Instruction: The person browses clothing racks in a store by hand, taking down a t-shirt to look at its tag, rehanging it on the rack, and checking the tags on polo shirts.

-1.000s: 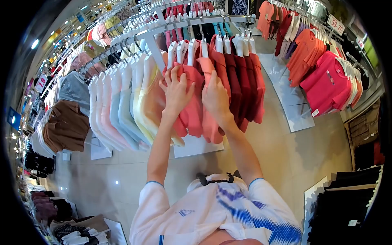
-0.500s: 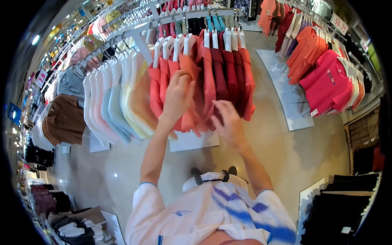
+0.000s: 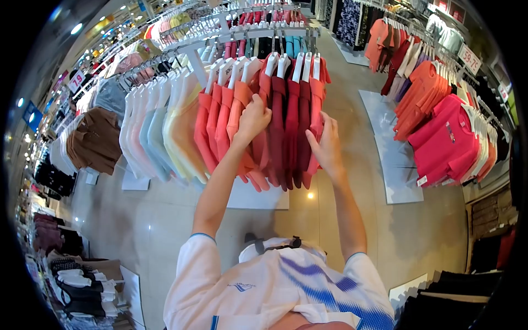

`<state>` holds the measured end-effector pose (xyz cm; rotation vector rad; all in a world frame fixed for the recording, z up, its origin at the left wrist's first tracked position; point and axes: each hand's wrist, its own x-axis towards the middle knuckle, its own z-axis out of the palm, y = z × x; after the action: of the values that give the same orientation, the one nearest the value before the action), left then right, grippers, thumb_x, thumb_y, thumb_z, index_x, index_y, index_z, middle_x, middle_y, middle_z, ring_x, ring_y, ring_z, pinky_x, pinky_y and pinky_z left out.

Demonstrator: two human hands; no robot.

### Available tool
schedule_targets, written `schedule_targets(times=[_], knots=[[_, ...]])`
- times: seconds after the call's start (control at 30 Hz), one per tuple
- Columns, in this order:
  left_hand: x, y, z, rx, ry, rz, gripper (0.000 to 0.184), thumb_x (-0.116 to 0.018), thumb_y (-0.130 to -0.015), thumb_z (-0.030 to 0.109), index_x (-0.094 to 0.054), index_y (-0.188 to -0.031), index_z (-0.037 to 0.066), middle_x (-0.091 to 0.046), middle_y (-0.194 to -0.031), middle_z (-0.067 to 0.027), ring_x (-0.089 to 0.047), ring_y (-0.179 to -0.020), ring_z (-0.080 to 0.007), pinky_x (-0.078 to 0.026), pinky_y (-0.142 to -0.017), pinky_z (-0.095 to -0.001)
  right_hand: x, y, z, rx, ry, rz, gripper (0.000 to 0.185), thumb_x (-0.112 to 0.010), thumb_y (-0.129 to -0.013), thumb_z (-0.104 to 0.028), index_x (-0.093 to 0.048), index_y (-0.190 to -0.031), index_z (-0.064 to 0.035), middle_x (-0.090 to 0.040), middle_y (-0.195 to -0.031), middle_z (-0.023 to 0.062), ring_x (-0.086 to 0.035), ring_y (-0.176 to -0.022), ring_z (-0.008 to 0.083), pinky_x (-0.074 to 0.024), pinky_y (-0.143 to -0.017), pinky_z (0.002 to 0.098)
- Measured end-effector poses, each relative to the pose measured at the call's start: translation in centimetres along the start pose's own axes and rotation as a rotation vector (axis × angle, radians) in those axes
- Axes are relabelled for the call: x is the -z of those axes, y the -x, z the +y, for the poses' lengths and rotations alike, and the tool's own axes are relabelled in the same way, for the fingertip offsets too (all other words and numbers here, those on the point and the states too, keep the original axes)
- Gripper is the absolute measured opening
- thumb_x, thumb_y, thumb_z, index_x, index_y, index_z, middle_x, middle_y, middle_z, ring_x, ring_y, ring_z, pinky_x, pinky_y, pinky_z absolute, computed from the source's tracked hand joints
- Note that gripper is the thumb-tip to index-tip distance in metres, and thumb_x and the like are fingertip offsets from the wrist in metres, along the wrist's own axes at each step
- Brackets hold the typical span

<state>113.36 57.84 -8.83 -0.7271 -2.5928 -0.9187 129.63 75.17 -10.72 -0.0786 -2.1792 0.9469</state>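
Coral and dark red collared shirts hang on white hangers [image 3: 236, 71] from a metal rail [image 3: 247, 34]. My left hand [image 3: 254, 120] is closed at the edge of an orange-coral shirt [image 3: 237, 107], in the middle of the row. The folds in its fingers are partly hidden. To its right hang several dark red shirts [image 3: 277, 132]. My right hand [image 3: 328, 144] is beside the coral shirt [image 3: 316, 104] at the right end, thumb and fingers apart. Its fingertips are close to that shirt; contact is hard to tell.
Pale pastel tops [image 3: 157, 126] hang left of the coral shirts, with a brown shirt [image 3: 96, 140] farther left. A low white platform [image 3: 256, 197] lies beneath the rail. Across the aisle at right hang pink T-shirts [image 3: 448, 135]. Dark folded clothes [image 3: 462, 302] lie at lower right.
My left hand has moved slightly right and down and closed at the coral shirt. My right hand has moved right and up to the row's right end. The dark red shirts have shifted left.
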Motion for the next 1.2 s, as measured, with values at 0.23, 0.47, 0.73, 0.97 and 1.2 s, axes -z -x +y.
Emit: schedule_targets(times=[0.23, 0.47, 0.73, 0.97, 1.2], knots=[[-0.3, -1.2, 0.7, 0.041, -0.039, 0.131, 0.029, -0.053, -0.090, 0.022, -0.043, -0.097, -0.005, -0.062, -0.076, -0.0333, -0.061, -0.076, -0.0516, -0.048, -0.072, -0.0582, 0.2, 0.3, 0.9, 0.040, -0.042, -0.039, 0.062, -0.067, -0.086, -0.015, -0.037, -0.138, -0.0007, -0.044, -0.130, 0.0222, -0.049, -0.118, 0.0395, -0.0441, -0.098, 0.0430], [-0.6, -2.1, -0.1, 0.013, -0.002, 0.119, 0.029, -0.052, -0.090, 0.022, -0.045, -0.096, -0.005, -0.062, -0.077, -0.0337, -0.062, -0.078, -0.0515, -0.048, -0.072, -0.0587, -0.4, 0.1, 1.4, -0.103, -0.103, -0.043, 0.065, -0.067, -0.086, -0.017, -0.035, -0.140, -0.0005, -0.049, -0.128, 0.0222, -0.054, -0.115, 0.0388, -0.0470, -0.093, 0.0444], [0.4, -0.5, -0.1, -0.067, -0.011, 0.006, 0.034, -0.055, -0.089, 0.025, -0.042, -0.097, -0.006, -0.062, -0.079, -0.0337, -0.061, -0.080, -0.0506, -0.048, -0.072, -0.0560, -1.7, -1.8, 0.6, -0.174, 0.142, -0.022, 0.064, -0.061, -0.084, -0.020, -0.034, -0.138, 0.0023, -0.058, -0.119, 0.0269, -0.061, -0.101, 0.0438, -0.0495, -0.083, 0.0504], [2.1, 0.9, 0.0, -0.094, 0.079, -0.119, 0.042, -0.056, -0.091, 0.032, -0.044, -0.097, -0.007, -0.062, -0.094, -0.0338, -0.060, -0.092, -0.0506, -0.047, -0.081, -0.0547, -3.1, -3.5, 1.7, -0.253, 0.204, 0.114, 0.048, -0.061, -0.081, -0.019, -0.045, -0.121, 0.0014, -0.063, -0.099, 0.0292, -0.062, -0.089, 0.0462, -0.0486, -0.078, 0.0548], [2.0, 2.5, -0.4, -0.094, 0.227, -0.160, 0.059, -0.058, -0.091, 0.035, -0.040, -0.122, -0.013, -0.052, -0.120, -0.0333, -0.052, -0.114, -0.0465, -0.042, -0.097, -0.0473, -2.1, -5.7, 3.0, -0.131, 0.156, 0.236, 0.035, -0.065, -0.083, -0.021, -0.055, -0.110, 0.0000, -0.065, -0.084, 0.0275, -0.064, -0.082, 0.0457, -0.0489, -0.071, 0.0526]])
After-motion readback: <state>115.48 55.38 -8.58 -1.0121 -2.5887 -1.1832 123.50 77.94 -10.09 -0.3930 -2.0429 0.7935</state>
